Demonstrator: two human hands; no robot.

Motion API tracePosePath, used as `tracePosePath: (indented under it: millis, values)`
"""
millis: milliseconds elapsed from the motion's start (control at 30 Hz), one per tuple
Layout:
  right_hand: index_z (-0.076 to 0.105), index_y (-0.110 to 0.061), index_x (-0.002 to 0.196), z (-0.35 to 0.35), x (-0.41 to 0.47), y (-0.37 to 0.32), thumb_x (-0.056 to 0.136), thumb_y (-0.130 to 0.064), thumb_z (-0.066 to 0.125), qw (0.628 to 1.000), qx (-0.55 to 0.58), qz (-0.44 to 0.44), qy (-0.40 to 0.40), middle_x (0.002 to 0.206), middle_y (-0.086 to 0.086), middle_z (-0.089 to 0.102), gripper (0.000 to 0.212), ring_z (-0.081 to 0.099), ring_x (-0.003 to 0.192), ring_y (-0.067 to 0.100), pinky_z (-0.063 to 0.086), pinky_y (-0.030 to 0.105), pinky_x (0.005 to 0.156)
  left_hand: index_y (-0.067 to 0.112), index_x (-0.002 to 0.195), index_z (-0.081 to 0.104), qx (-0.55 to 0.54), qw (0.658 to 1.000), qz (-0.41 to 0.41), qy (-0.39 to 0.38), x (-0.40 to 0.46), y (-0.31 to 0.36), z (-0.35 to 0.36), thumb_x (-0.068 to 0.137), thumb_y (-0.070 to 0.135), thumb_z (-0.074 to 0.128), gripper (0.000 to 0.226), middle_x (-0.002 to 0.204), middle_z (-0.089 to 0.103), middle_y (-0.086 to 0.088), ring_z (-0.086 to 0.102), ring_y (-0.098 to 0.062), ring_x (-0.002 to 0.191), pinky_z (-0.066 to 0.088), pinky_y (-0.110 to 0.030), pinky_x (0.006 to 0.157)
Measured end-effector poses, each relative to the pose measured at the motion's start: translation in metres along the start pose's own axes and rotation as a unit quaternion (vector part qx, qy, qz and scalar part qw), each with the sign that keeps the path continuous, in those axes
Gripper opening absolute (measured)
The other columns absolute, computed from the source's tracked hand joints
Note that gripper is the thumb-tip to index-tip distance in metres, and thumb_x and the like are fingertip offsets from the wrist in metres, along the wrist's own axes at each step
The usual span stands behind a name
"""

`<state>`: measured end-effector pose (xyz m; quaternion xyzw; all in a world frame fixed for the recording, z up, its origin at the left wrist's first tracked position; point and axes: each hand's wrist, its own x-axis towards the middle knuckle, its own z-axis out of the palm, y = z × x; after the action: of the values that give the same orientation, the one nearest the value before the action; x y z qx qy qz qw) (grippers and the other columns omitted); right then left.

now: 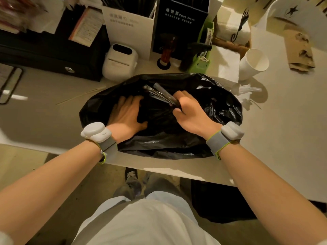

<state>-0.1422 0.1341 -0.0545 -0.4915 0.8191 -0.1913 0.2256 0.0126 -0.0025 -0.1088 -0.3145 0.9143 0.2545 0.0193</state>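
Note:
A black plastic bag [221, 106] lies crumpled on the pale counter [44, 121] in front of me. My right hand [191, 112] grips a bundle of dark wrapped straws [160, 93] over the bag's middle; the bundle points up and to the left. My left hand [126, 114] rests flat on the bag's left part with its fingers spread, its fingertips sunk in the dark folds. Both wrists carry grey bands with white pods.
Behind the bag stand a small white printer [120, 61], a white box of dark sticks [129, 23], a black paper-straw box [180, 27] and a green tape dispenser [201, 55]. A white paper cup [253, 63] lies at the right. Thin wooden sticks [81, 95] lie left of the bag.

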Motion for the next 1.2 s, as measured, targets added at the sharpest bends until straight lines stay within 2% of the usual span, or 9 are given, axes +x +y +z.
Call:
tracePosePath:
  millis: [100,200,267,433,567,767,867,1000,1200]
  values:
    - [0.052,-0.005,0.113,-0.004,-0.001,-0.007,0.089,-0.004,0.049,1.000,0.013,-0.009,0.007,0.102,0.008,0.043,0.025,0.045,0.097,0.028,0.040,0.033,0.081,0.016,0.132,0.046,0.073,0.997,0.022,-0.008,0.005,0.004,-0.001,0.068,0.040,0.073,0.073,0.127,0.051,-0.013,0.040,-0.036,0.119,0.039,-0.045,0.092]
    - [0.057,-0.005,0.101,-0.017,-0.003,-0.010,0.093,-0.003,0.045,0.996,0.085,-0.002,0.010,0.099,0.006,0.042,0.014,0.045,0.081,0.019,0.036,0.012,0.063,0.015,0.131,0.047,0.110,0.993,0.031,-0.016,0.004,0.009,-0.001,0.072,0.040,0.070,0.068,0.129,0.048,-0.014,0.039,-0.036,0.119,0.037,-0.046,0.092]
    - [0.056,-0.007,0.096,-0.032,-0.002,-0.008,0.093,-0.002,0.044,0.992,0.118,0.020,0.035,0.096,0.008,0.046,0.014,0.045,0.073,0.017,0.037,0.010,0.056,0.015,0.131,0.047,0.107,0.994,0.034,-0.003,0.000,0.009,0.001,0.074,0.040,0.067,0.065,0.130,0.047,-0.014,0.038,-0.037,0.120,0.037,-0.047,0.094]
    - [0.058,-0.011,0.095,-0.063,-0.001,-0.006,0.097,-0.009,0.043,0.975,0.190,0.020,0.114,0.092,0.017,0.058,0.015,0.052,0.081,0.023,0.039,0.012,0.067,0.015,0.133,0.045,0.127,0.991,0.031,-0.022,0.000,0.017,-0.004,0.076,0.038,0.066,0.065,0.134,0.046,-0.014,0.036,-0.038,0.124,0.036,-0.048,0.098]
    - [0.064,-0.013,0.097,-0.065,0.002,-0.022,0.098,-0.014,0.047,0.973,0.195,-0.018,0.125,0.085,-0.008,0.056,0.016,0.053,0.080,-0.004,0.039,0.008,0.074,0.015,0.137,0.043,0.066,0.994,0.079,-0.024,0.000,0.028,-0.034,0.080,0.042,0.062,0.066,0.131,0.049,-0.013,0.036,-0.035,0.122,0.038,-0.043,0.095]
    - [0.064,-0.010,0.095,-0.061,0.017,-0.042,0.096,-0.015,0.052,0.989,0.100,-0.037,0.106,0.097,0.010,0.052,0.012,0.053,0.093,0.030,0.045,0.041,0.084,0.007,0.114,0.061,-0.247,0.948,0.182,0.082,-0.002,0.081,-0.104,0.087,0.018,0.063,0.029,0.100,0.069,-0.009,0.064,-0.020,0.090,0.053,-0.036,0.081]
    - [0.060,-0.005,0.089,-0.072,0.026,-0.051,0.095,-0.010,0.052,0.987,0.093,-0.061,0.120,0.088,0.010,0.051,0.011,0.052,0.081,0.026,0.043,0.038,0.072,0.004,0.109,0.059,-0.212,0.951,0.186,0.129,0.006,0.091,-0.125,0.090,0.020,0.061,0.025,0.099,0.066,-0.012,0.060,-0.026,0.089,0.049,-0.046,0.082]
    - [0.047,-0.023,0.077,-0.096,0.037,-0.067,0.093,-0.002,0.051,0.985,0.093,-0.096,0.109,0.080,0.001,0.047,0.027,0.048,0.072,0.013,0.035,0.023,0.067,-0.001,0.098,0.064,-0.208,0.937,0.225,0.170,0.021,0.098,-0.156,0.092,0.017,0.059,0.020,0.093,0.066,-0.016,0.062,-0.029,0.082,0.049,-0.048,0.076]
    - [0.060,-0.002,0.088,-0.158,0.062,-0.089,0.088,0.001,0.049,0.970,0.085,-0.175,0.148,0.087,0.021,0.056,0.012,0.057,0.084,0.032,0.050,0.044,0.081,0.002,0.094,0.064,-0.198,0.926,0.249,0.204,0.061,0.121,-0.210,0.092,0.016,0.060,0.015,0.091,0.068,-0.013,0.066,-0.028,0.077,0.054,-0.046,0.071]
